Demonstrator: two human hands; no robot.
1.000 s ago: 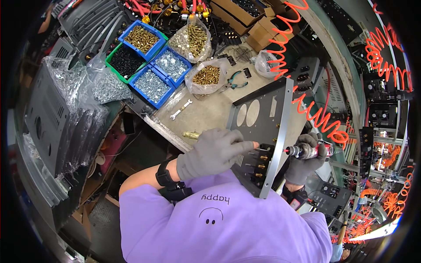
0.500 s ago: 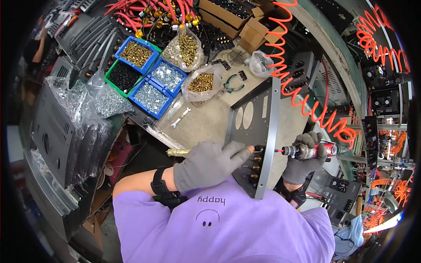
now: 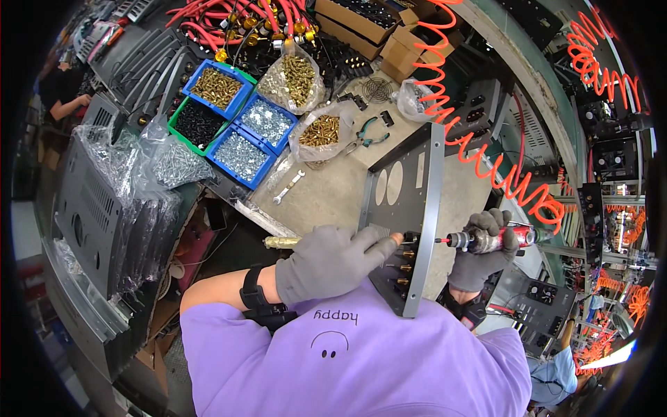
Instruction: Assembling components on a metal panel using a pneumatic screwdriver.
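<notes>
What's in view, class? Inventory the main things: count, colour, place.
Panel: 1, dark grey, centre
Power driver: 1, largely red, right of panel
Bins: 4, three blue, one green, upper left
Parts bags: 3, clear, right of bins
Pliers: 1, teal handles, upper centre
Wrench: 1, silver, below bins
Screw bag: 1, clear, left of bins
Wrapped panels: uncounted, grey, left
Tubes: several, red, top
Cardboard boxes: at least 2, brown, top
Coiled hoses: several, orange, right
Other people: at least 2, dark and blue clothes, edges
Shirt: 1, purple, bottom
Left hand: 1, grey glove, at panel
Right hand: 1, grey glove, around power driver
</notes>
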